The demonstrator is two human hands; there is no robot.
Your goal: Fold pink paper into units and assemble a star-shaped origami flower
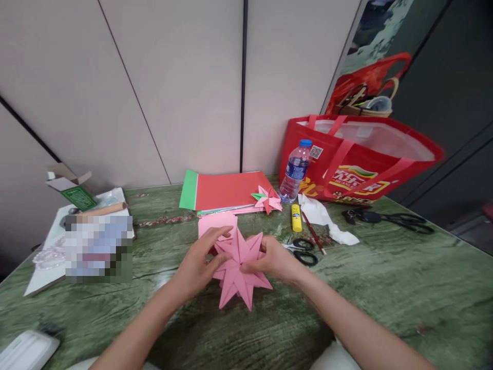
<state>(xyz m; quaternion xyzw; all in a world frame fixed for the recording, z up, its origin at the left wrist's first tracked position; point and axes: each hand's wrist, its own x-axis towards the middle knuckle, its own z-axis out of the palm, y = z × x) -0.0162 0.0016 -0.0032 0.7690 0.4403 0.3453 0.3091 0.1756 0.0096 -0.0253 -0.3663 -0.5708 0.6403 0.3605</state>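
Both of my hands hold a pink folded paper star (pixel 241 275) just above the green table (pixel 385 288). My left hand (pixel 198 264) pinches its left side, thumb and fingers closed on the paper. On the star's right side my right hand (pixel 275 259) grips it, fingers curled around the folds. A pink paper sheet (pixel 216 223) lies flat just beyond the star.
A stack of red and green paper (pixel 223 191), a small red-pink star (pixel 268 199), a water bottle (pixel 296 170), a glue stick (pixel 296 217), black scissors (pixel 304 252) and crumpled white paper (pixel 325 218) lie behind. A red bag (pixel 358 159) stands back right, a small box (pixel 71 187) far left.
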